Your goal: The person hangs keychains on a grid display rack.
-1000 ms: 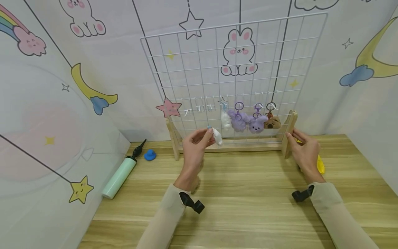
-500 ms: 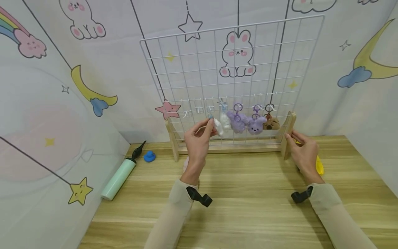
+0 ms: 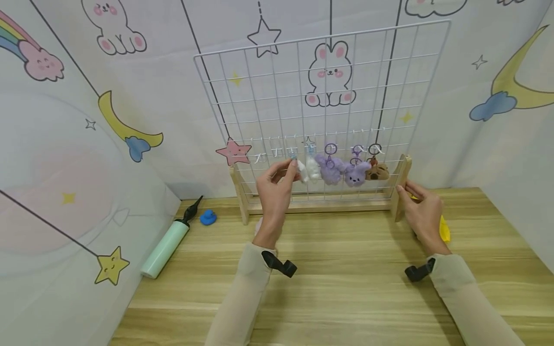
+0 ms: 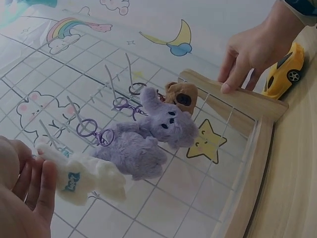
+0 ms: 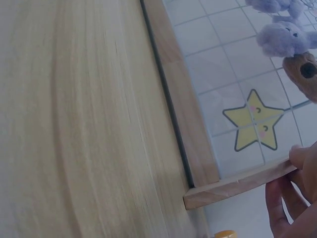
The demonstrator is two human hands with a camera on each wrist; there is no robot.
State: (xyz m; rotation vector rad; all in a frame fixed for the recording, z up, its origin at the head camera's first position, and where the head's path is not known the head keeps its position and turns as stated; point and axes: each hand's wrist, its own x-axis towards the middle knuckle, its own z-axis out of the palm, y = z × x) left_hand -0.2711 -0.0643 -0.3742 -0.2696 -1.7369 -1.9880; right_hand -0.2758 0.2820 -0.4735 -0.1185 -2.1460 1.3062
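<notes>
My left hand (image 3: pixel 275 190) pinches the blue top of a small white plush keychain (image 3: pixel 302 172) in front of a white wire grid rack (image 3: pixel 303 101). That top is beside one of the hooks; whether its ring is over the hook cannot be seen. To its right hang another white plush keychain (image 3: pixel 313 169), two fluffy purple plush keychains (image 3: pixel 332 174) and a brown plush keychain (image 3: pixel 378 171). At the rack's right end, my right hand (image 3: pixel 424 214) grips the wooden side post (image 3: pixel 402 190), thumb on one face and fingers behind, as the right wrist view shows.
Further left on the grid are bare white hooks (image 3: pixel 259 158). A mint-green hand pump (image 3: pixel 166 247) and a blue rubber duck (image 3: pixel 208 217) lie on the wooden table (image 3: pixel 346 288) at left. Behind the right hand stands a yellow toy car (image 4: pixel 285 72).
My left hand has moved up and slightly right, bringing the white plush keychain from below the hooks up to hook level. My right hand has stayed on the post.
</notes>
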